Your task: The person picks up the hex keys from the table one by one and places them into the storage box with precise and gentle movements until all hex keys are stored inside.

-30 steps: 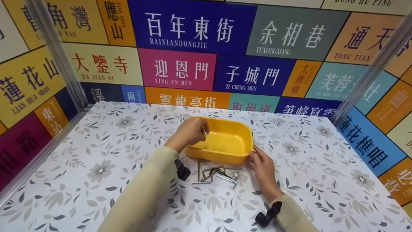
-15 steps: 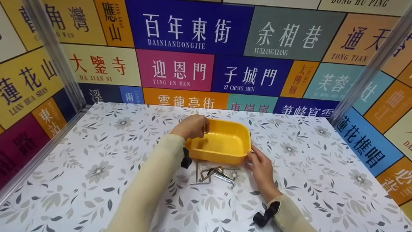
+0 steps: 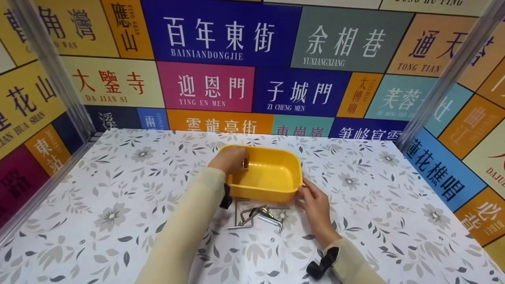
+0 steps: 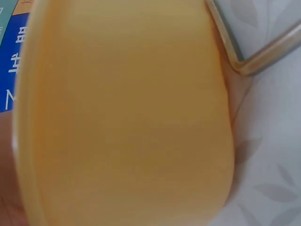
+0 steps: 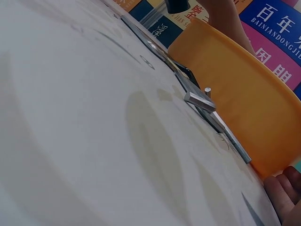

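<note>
In the head view my left hand (image 3: 232,159) reaches over the left rim into a yellow plastic box (image 3: 272,194), fingers curled. A small shiny metal piece (image 3: 245,163) shows at its fingertips, mostly hidden by the hand. My right hand (image 3: 315,205) holds the box's near right corner, with its fingers (image 5: 284,188) low against the wall in the right wrist view. Several L-shaped hex keys (image 3: 256,216) lie in a loose pile just in front of the box. The box's outer wall (image 4: 131,113) fills most of the left wrist view.
A table with a white leaf-and-flower cloth (image 3: 118,244) spreads around the box. Behind it stands a wall of coloured sign panels (image 3: 205,86), with clear upright posts (image 3: 430,86) at the corners. Black straps (image 3: 323,262) sit at the wrists.
My left hand has gone lower into the box, at its left end. The right hand stays at the corner and the hex keys lie as before. The head view has shifted slightly.
</note>
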Motion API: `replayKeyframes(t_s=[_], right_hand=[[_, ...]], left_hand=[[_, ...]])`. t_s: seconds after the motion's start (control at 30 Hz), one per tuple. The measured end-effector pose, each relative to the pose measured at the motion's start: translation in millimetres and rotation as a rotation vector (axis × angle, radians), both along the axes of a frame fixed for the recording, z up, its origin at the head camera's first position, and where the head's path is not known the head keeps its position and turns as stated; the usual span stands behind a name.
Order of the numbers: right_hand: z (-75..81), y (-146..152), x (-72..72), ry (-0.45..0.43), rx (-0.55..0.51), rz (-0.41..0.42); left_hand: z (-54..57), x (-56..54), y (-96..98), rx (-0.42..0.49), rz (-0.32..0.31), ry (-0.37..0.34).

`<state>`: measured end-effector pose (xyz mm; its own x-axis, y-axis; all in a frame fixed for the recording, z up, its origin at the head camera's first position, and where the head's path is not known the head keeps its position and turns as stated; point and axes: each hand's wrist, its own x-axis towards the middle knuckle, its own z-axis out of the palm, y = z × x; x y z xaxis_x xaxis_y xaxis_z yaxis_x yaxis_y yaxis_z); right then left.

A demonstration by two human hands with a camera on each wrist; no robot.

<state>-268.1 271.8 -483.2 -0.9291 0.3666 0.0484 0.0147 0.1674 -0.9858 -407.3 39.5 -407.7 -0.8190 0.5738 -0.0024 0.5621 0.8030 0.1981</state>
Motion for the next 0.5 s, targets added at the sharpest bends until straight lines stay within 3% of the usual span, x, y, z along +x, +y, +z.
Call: replayKeyframes(t_s=[0.13, 0.37, 0.5], right_hand=[[0.3, -1.0, 0.7, 0.009, -0.017, -0.001], [1.4, -1.3, 0.5, -0.005, -0.016, 0.005], [2.2, -0.9, 0.3, 0.001, -0.015, 0.002]], left_hand=[[-2.0, 0.9, -2.8, 0.003, -0.034, 0.037], [-7.3, -1.7, -3.2, 0.01, 0.069, -0.076], [-7.7, -0.4, -2.8, 0.033, 0.094, -0.102]])
